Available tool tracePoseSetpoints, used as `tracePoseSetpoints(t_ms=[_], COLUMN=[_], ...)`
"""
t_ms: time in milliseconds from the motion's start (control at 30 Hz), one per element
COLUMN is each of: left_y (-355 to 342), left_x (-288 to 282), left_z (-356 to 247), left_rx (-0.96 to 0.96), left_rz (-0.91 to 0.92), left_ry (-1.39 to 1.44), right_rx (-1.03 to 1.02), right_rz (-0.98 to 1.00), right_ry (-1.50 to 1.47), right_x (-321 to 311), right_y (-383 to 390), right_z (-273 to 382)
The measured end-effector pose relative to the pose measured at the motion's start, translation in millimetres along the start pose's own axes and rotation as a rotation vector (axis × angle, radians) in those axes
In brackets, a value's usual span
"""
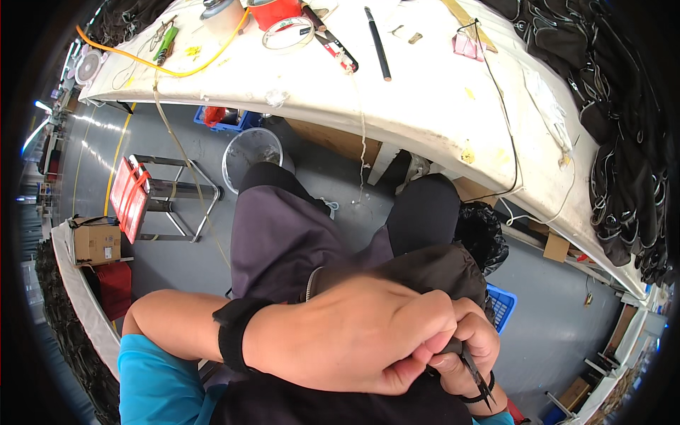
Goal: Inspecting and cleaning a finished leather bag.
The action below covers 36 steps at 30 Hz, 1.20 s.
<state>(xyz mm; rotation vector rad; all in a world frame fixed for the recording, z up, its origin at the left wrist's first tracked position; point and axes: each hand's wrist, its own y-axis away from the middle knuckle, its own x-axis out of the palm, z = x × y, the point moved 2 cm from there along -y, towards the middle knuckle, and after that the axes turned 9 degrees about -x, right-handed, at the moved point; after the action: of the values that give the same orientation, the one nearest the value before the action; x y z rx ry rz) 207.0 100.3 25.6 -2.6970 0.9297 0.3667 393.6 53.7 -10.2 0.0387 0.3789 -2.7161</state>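
Touching the right hand (483, 341), clamped on a pointed tool (477, 374), the left hand (354, 329) is fisted, its hold hidden; a slip could nick the cloth (435, 273).

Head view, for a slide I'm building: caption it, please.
Left hand against the right hand, which holds dark pointed snips, near dark fabric.
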Motion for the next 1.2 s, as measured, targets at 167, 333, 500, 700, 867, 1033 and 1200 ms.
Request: tracePoseSetpoints(t_ms=[167,333,500,700,867,1033,1200], left_y=[7,18,24,17,24,60,107], left_x=[-18,-25,-28,-8,1,-27,-34], left_z=[1,12,7,-7,12,8,14], left_rx=[-0.39,-0.393,-0.201,-0.242,-0.225,-0.031,-0.268], left_rz=[0.197,0.05,-0.118,0.005,0.027,-0.504,-0.053], left_ry=[0.748,0.697,-0.215,-0.202,-0.294,-0.205,-0.102], right_rx=[-0.018,-0.036,-0.059,-0.09,-0.089,-0.172,-0.134], right_rz=[-0.013,0.028,0.017,0.001,-0.029,-0.126,-0.115], right_ry=[-0.048,-0.037,-0.058,-0.016,0.024,0.001,-0.009], right_x=[1,-1,-1,3,3,4,6], right_y=[-4,-3,-1,-3,0,8,13], right_z=[1,0,-3,0,-3,-9,-5])
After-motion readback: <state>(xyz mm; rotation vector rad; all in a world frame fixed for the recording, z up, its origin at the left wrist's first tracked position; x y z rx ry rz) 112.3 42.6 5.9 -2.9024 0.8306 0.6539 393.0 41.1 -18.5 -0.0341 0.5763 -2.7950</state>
